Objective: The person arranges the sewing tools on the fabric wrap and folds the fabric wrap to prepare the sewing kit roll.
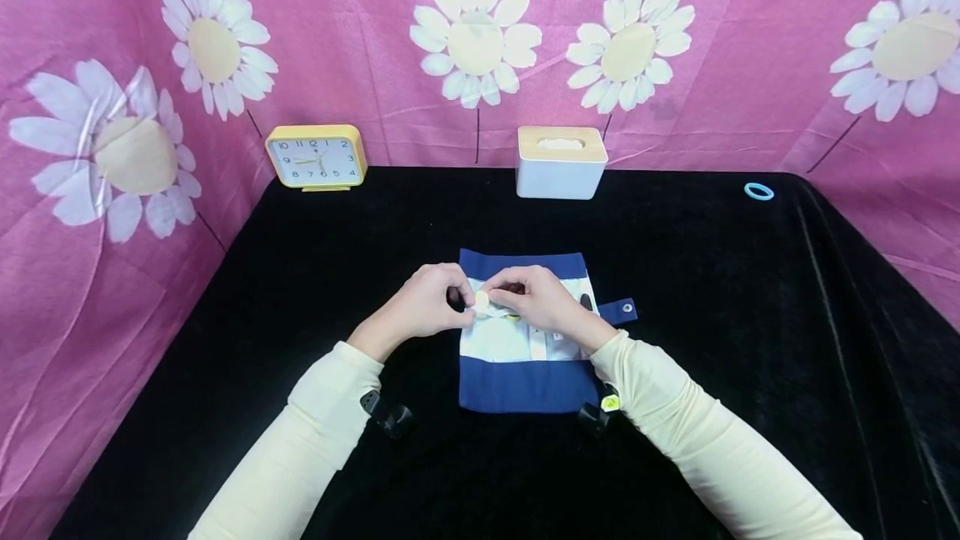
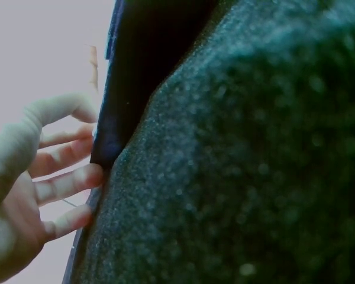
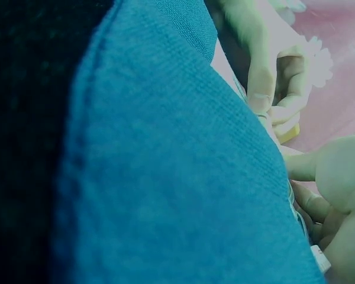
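At frame centre on the black surface (image 1: 225, 290), the left hand (image 1: 423, 307) and right hand (image 1: 543, 300) together pinch a small pale round piece (image 1: 482, 300) over a blue-and-white fabric pouch (image 1: 525, 373); their fingers hide its details.

I sit at a staged recording booth: pink daisy-print backdrop (image 1: 675, 107) walls a black-draped surface (image 1: 750, 357) holding a clock (image 1: 317, 157) and tissue box (image 1: 560, 162).
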Tool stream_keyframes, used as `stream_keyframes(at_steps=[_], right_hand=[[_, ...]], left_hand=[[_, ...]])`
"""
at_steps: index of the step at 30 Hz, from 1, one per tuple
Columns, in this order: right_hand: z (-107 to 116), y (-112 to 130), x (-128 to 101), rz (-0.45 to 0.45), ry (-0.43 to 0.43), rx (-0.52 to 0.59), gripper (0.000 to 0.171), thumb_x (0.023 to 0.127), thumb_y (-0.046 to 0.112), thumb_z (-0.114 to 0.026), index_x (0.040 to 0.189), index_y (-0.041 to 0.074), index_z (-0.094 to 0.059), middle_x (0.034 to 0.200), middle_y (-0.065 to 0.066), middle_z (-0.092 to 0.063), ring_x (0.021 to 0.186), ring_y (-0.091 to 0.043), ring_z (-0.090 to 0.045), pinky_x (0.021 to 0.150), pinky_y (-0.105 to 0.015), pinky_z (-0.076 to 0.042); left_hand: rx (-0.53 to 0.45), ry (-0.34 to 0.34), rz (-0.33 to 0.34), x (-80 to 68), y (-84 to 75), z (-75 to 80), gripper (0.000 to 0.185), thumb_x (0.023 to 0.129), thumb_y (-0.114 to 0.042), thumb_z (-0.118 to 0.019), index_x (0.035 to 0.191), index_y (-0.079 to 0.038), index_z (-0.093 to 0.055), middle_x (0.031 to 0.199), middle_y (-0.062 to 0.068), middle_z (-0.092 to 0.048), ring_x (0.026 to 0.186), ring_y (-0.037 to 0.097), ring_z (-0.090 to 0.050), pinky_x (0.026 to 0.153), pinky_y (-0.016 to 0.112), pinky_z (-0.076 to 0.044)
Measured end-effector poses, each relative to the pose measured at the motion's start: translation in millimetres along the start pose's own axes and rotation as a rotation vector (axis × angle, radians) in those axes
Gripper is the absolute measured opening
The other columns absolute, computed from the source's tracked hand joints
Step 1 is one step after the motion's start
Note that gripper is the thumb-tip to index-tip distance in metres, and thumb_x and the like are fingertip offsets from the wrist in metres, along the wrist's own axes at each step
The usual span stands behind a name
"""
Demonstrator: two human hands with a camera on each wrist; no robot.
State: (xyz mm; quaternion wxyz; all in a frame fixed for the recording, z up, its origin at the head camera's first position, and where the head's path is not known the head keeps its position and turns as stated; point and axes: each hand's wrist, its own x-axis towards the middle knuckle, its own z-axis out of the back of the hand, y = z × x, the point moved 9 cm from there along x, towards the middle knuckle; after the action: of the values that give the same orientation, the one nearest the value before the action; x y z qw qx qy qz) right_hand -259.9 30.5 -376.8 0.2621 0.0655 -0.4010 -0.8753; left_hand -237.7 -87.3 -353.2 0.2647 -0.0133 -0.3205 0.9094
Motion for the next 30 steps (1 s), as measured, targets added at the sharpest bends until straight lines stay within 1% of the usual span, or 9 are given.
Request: stream_keyframes(at_steps=[11, 17, 23, 30], right_hand=[[-2.5, 0.1, 0.9, 0.005, -0.003, -0.044, 0.013, 0.094, 0.02, -0.058, 0.098, 0.02, -0.071, 0.096, 0.002, -0.07, 0.076, -0.013, -0.055, 0.071, -0.027, -0.045], [-2.6, 4.4, -0.7, 0.031, -0.022, -0.055, 0.013, 0.095, 0.02, -0.057, 0.098, 0.019, -0.069, 0.095, 0.002, -0.069, 0.073, -0.013, -0.053, 0.069, -0.027, -0.043], [-2.5, 8.6, -2.1, 0.051, -0.025, -0.056, 0.013, 0.095, 0.02, -0.057, 0.097, 0.02, -0.069, 0.094, 0.002, -0.069, 0.071, -0.012, -0.052, 0.068, -0.027, -0.043], [-5.1, 7.8, -1.0, 0.057, 0.001, -0.057, 0.013, 0.095, 0.02, -0.056, 0.097, 0.02, -0.069, 0.096, 0.003, -0.068, 0.073, -0.011, -0.053, 0.07, -0.027, -0.043]], left_hand=[[0.0, -0.012, -0.013, 0.5, 0.5, 0.3, 0.009, 0.07, -0.013, -0.073, 0.076, -0.014, -0.067, 0.08, -0.004, -0.061, 0.075, 0.012, -0.055, 0.068, 0.023, -0.046], [0.002, -0.01, -0.015, 0.6, 0.7, 0.3, 0.009, 0.07, -0.013, -0.073, 0.076, -0.014, -0.067, 0.081, -0.003, -0.06, 0.074, 0.012, -0.054, 0.067, 0.023, -0.045], [0.008, -0.009, -0.005, 0.3, 1.4, 0.8, 0.009, 0.07, -0.013, -0.074, 0.077, -0.015, -0.067, 0.08, -0.004, -0.06, 0.074, 0.011, -0.053, 0.067, 0.023, -0.045], [-0.002, 0.008, 0.021, 0.7, 4.4, -0.5, 0.012, 0.072, -0.014, -0.075, 0.08, -0.015, -0.066, 0.082, -0.004, -0.062, 0.075, 0.011, -0.054, 0.069, 0.024, -0.046]])
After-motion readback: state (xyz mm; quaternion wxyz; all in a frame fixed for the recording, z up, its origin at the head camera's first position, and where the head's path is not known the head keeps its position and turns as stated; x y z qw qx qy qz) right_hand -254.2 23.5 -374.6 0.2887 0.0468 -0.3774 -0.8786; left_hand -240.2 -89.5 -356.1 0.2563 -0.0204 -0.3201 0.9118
